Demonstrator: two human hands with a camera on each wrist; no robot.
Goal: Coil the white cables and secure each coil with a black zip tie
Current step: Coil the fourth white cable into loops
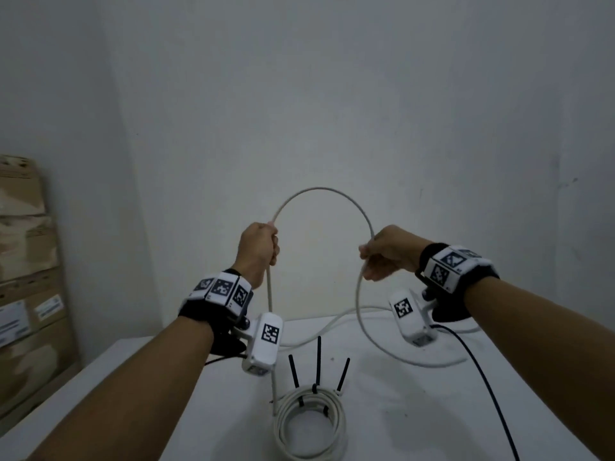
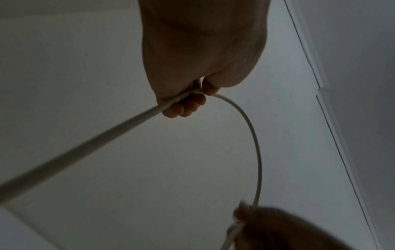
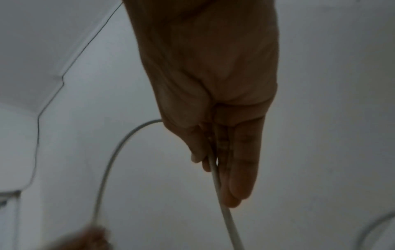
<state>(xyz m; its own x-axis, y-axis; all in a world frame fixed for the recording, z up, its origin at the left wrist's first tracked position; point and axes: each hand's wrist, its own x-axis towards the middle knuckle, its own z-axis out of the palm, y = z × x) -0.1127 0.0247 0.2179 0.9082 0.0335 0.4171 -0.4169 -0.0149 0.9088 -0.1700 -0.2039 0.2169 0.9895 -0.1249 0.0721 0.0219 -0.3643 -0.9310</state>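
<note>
You gripped the white cable [image 1: 321,189] in your left hand [image 1: 258,249] fist and pinched it with your right hand [image 1: 387,252], arching it above the table [image 1: 416,410].

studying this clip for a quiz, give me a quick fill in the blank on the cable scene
1. Both hands hold one white cable, which arches ____ between them.
2. The finished coil on the table carries ____ black zip ties.
3. The left hand grips the cable in a closed ____.
4. The right hand holds the cable ____ the table.

Missing words: upward; three; fist; above
</note>
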